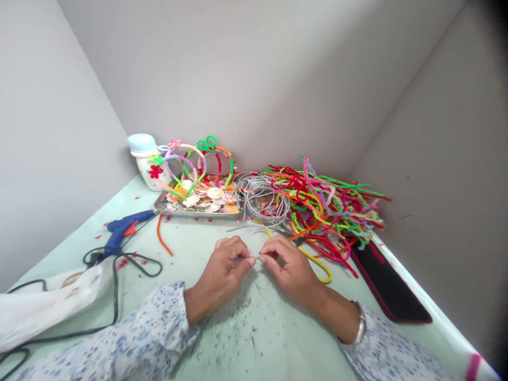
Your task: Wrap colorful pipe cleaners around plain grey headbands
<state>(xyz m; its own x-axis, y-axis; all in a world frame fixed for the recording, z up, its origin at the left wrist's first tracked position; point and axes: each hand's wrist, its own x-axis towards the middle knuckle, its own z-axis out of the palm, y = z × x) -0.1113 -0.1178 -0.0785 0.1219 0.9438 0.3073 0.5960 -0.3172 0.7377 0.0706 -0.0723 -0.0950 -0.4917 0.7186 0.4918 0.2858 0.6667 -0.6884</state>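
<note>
Over the middle of the table, my left hand (226, 270) and my right hand (291, 264) meet fingertip to fingertip, each pinched closed. A short, thin grey wire (257, 257) spans the small gap between them. A faint pinkish bit shows by the left fingers, too small to name. Just beyond the hands lies a loose coil of silver wire (266, 203). Beside my right hand, a tool with yellow handles (326, 276) lies partly hidden by the hand and the pile of colourful pipe cleaners (329, 203).
At the back left, a metal tray (198, 214) holds shells (214, 193) and pipe-cleaner hoops (230, 164), beside a white bottle (146, 164). A blue glue gun (119, 233) with a trailing cord and a white bag (59, 301) lie left. A black phone-like slab (392, 288) lies right.
</note>
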